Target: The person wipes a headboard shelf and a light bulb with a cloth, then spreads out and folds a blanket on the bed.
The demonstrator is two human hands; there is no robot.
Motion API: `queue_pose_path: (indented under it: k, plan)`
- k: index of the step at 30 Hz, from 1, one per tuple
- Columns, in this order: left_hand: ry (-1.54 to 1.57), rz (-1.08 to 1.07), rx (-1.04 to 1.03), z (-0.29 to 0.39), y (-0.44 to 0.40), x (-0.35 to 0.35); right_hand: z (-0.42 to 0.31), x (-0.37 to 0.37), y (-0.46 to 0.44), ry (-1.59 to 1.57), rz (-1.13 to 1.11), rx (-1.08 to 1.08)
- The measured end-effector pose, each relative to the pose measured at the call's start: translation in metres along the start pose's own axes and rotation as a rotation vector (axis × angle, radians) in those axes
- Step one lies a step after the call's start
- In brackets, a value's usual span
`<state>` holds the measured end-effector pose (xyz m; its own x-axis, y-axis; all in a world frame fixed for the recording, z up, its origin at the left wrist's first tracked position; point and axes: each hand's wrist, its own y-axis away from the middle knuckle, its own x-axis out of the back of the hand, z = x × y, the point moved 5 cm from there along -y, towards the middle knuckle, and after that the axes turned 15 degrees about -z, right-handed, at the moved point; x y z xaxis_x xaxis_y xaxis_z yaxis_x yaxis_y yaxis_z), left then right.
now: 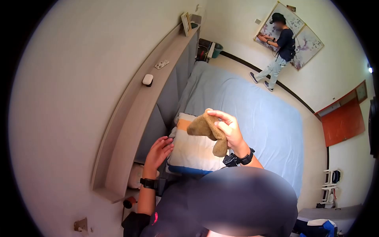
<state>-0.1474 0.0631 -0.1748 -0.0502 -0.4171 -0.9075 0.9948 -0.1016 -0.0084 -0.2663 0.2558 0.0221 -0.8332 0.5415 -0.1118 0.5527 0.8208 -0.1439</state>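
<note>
Brown cloth (202, 125) hangs pinched in the right hand (230, 129), the left hand (158, 153) half-open, empty.

brown cloth (200, 125); light-blue sheet (272, 130); striped pillow (184, 152), orange, cream and blue

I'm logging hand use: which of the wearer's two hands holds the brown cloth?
The right hand: it pinches the brown cloth, while the left hand, nearer the headboard, is open and empty.

black sleeve (136, 225), black wrist straps (148, 183)
</note>
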Motion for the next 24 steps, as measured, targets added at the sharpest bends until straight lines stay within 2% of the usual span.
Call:
queue_pose_path:
  k: [1, 3, 4, 5, 7, 8, 10, 11, 13, 14, 16, 17, 19, 21, 24]
  plan:
    - [0.005, -0.001, 0.002, -0.004, -0.002, 0.005, 0.002, -0.001, 0.003, -0.033, 0.010, -0.031]
    - [-0.023, 0.035, 0.296, -0.028, -0.002, 0.028, 0.006, -0.010, 0.001, -0.093, 0.007, -0.082]
    - [-0.068, 0.028, 0.413, -0.044, -0.002, 0.034, 0.007, -0.017, -0.003, -0.009, -0.035, -0.067]
    - [-0.062, 0.035, 0.414, -0.055, -0.005, 0.038, 0.007, -0.024, -0.006, 0.072, -0.077, -0.050]
    - [-0.131, 0.164, 0.796, -0.088, 0.002, 0.040, -0.002, -0.043, -0.010, 0.095, -0.147, -0.027]
    - [-0.123, 0.169, 0.797, -0.093, 0.003, 0.034, -0.003, -0.049, -0.012, 0.064, -0.173, 0.001]
    - [0.109, 0.044, 0.540, -0.084, -0.001, 0.004, -0.003, -0.057, -0.012, 0.027, -0.200, 0.026]
    - [0.112, 0.049, 0.539, -0.085, 0.000, 0.011, -0.009, -0.057, -0.009, 0.072, -0.191, 0.098]
    - [0.078, 0.100, 0.207, -0.067, -0.002, 0.029, -0.012, -0.053, -0.003, 0.114, -0.183, 0.167]
    - [0.069, 0.092, 0.152, -0.057, -0.001, 0.037, -0.011, -0.045, 0.001, 0.205, -0.124, 0.170]
    - [0.009, 0.160, 0.122, -0.032, 0.011, 0.035, -0.005, -0.024, 0.008, 0.359, 0.008, 0.101]
    - [-0.050, 0.225, 0.094, -0.019, 0.020, 0.035, -0.003, -0.018, 0.010, 0.354, 0.005, 0.098]
    - [-0.013, 0.257, 0.095, -0.004, 0.037, 0.035, 0.003, -0.004, 0.013, 0.427, 0.103, 0.061]
    - [-0.179, 0.177, 0.012, 0.012, 0.050, 0.028, 0.013, 0.006, 0.017, 0.414, 0.124, 0.026]
    - [-0.118, 0.113, -0.013, 0.021, 0.063, -0.004, 0.019, 0.016, 0.018, 0.439, 0.177, 0.033]
